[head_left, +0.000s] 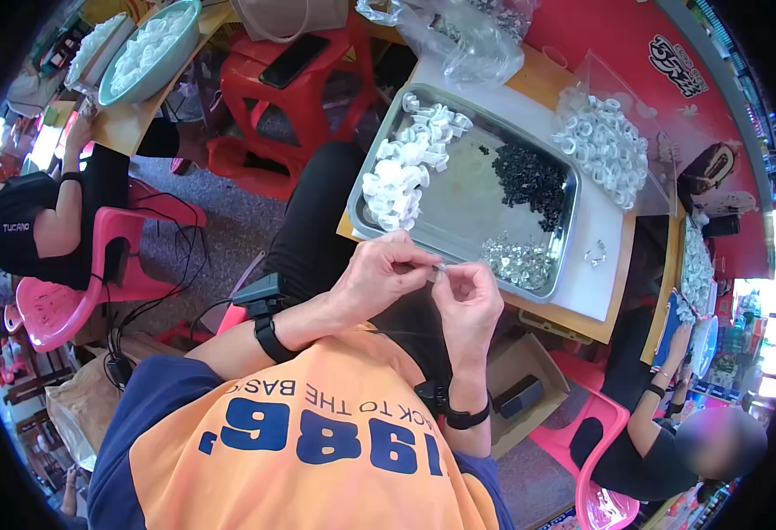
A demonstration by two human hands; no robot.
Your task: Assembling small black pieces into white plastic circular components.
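My left hand (386, 276) and my right hand (469, 300) meet just off the near edge of a metal tray (454, 231). Thumb and fingers of both are pinched on one small clear-and-silvery piece (439, 268), too small to name. White plastic ring-shaped parts (401, 168) are heaped along the tray's left side. On its right side lies a pile of tiny black parts (529, 184), and nearer to me a pile of small clear, shiny parts (519, 261).
A clear bag of white ring parts (602, 146) lies right of the tray, with a few loose bits (595, 254) nearby. Beyond are more plastic bags (459, 44). A phone (294, 62) rests on a red stool (308, 97). Other people sit at left and right; a cardboard box (529, 380) stands below.
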